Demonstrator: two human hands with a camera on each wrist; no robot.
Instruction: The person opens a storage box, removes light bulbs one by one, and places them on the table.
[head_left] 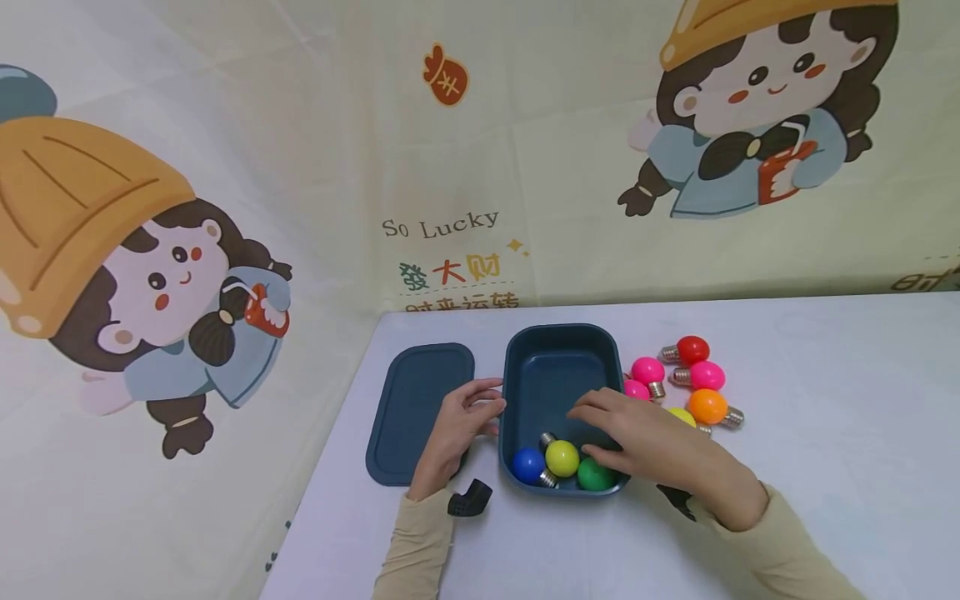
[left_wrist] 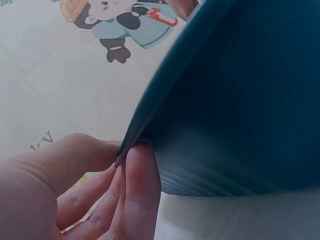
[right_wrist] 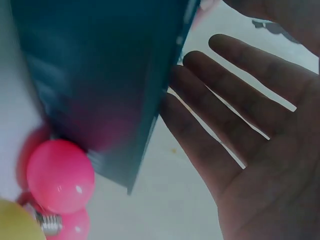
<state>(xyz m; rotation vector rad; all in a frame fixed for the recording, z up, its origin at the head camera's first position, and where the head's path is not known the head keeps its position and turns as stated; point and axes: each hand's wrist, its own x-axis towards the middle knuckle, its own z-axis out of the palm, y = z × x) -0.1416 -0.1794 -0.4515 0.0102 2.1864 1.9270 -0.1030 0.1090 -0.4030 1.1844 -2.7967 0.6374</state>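
A dark blue plastic box [head_left: 562, 340] stands on the table, its near end holding a blue bulb [head_left: 528, 464], a yellow bulb [head_left: 562, 458] and a green bulb [head_left: 595, 475]. At the box's left wall my left hand [head_left: 459, 425] pinches the rim between thumb and fingers [left_wrist: 142, 175], as the left wrist view shows. My right hand [head_left: 652, 437] reaches over the right wall, its thumb close above the green bulb. In the right wrist view the right hand's fingers [right_wrist: 240, 110] are straight and spread, with nothing between them.
Right of the box lie pink bulbs [head_left: 648, 369], a red bulb [head_left: 693, 350], an orange bulb [head_left: 708, 407] and another yellow bulb [head_left: 681, 415], partly behind the right hand. A flat dark blue lid [head_left: 408, 408] lies at left. A printed cloth [head_left: 570, 250] hangs behind the table.
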